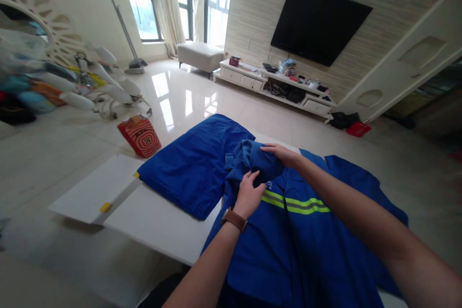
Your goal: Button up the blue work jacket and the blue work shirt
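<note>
Blue cloth is folded at 11 o'clock, jacket mostly spread at 1, left hand and right hand on it, can't tell if gripping.

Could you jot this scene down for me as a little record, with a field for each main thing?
left hand: on the blue jacket near its collar, brown-strapped wristwatch on the wrist
right hand: on the jacket's upper part
blue jacket: spread out, yellow-green stripes across it
folded blue garment: beside the jacket, on the white table
red KFC bag: beyond the table's far edge
television: on the wall, screen dark
</note>
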Tool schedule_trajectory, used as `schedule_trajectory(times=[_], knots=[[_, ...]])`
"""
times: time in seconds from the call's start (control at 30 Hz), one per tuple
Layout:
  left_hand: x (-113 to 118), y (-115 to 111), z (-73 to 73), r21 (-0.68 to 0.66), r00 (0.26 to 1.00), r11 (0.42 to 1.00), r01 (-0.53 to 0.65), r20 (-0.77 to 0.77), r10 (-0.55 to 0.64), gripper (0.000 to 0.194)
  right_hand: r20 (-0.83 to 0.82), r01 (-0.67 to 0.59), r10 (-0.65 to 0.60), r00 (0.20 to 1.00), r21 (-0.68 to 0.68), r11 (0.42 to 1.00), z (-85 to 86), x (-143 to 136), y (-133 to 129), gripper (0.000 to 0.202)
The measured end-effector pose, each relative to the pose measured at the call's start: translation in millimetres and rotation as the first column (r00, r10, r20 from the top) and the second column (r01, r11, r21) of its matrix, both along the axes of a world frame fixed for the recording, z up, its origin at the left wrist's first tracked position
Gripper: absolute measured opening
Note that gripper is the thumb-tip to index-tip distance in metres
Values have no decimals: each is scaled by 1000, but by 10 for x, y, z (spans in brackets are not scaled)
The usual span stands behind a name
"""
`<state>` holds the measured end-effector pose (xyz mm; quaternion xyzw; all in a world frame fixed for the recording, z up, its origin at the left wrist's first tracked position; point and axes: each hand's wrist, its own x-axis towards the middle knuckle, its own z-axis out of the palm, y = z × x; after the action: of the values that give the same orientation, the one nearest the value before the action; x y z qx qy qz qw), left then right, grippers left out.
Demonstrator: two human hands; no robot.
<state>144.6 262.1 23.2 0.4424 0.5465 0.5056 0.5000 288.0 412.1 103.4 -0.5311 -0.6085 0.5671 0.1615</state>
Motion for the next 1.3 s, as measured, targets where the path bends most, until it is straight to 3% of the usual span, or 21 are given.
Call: schedule_trajectory(times=[0.07,0.13,0.2,0.27,0.3,0.37,0.43,0.5,0.53,0.57,0.6,0.7,0.8,0.93,1.03,1.17,1.3], knots=[[73,-58,33,-27,988,999,-34,-153,30,37,-90,37,-36,995,8,999,26,-186,72,27],[96,-90,72,-26,948,989,-146,-288,133,31,-227,-4,39,973,151,989,160,-430,103,23],[88,-95,91,-13,914,977,-213,-355,195,28,-308,-132,264,914,390,911,365,-710,102,22],[70,-85,78,-2,908,973,-229,-361,213,31,-259,-303,494,830,533,790,574,-974,148,28],[61,-78,60,9,908,972,-234,-356,222,35,-213,-363,556,803,564,742,659,-1069,219,35],[39,-59,4,43,906,969,-243,-348,242,45,-132,-359,536,834,609,707,765,-1102,478,42],[13,-37,-65,60,910,972,-228,-342,235,60,10,-297,370,929,615,730,796,-838,819,39],[-9,-16,-134,26,918,985,-170,-360,168,66,251,-218,80,965,589,778,777,-273,1087,35],[-13,-9,-167,-4,917,992,-123,-382,112,63,414,-163,-107,904,565,809,748,90,1151,31],[-9,-5,-197,-36,911,997,-64,-411,44,57,569,-97,-272,776,534,840,703,480,1157,28],[6,-6,-225,-65,896,998,3,-443,-32,48,633,-41,-352,689,519,854,635,877,1109,25],[116,-34,-289,-141,820,972,190,-521,-236,31,718,85,-461,522,494,865,272,1921,749,19],[282,-76,-316,-180,768,940,288,-543,-339,30,721,171,-548,424,531,830,-293,2531,405,32],[439,-92,-300,-203,731,913,353,-549,-404,33,671,160,-577,465,578,800,-1016,2740,370,49],[466,-98,-285,-227,686,888,400,-569,-454,35,627,173,-597,501,603,779,-1245,2729,512,46],[434,-161,-322,-283,588,812,510,-575,-569,41,496,184,-692,524,728,661,-1070,2816,511,47],[389,-226,-392,-325,484,734,596,-584,-652,41,227,174,-775,589,902,396,-777,3092,49,43]])
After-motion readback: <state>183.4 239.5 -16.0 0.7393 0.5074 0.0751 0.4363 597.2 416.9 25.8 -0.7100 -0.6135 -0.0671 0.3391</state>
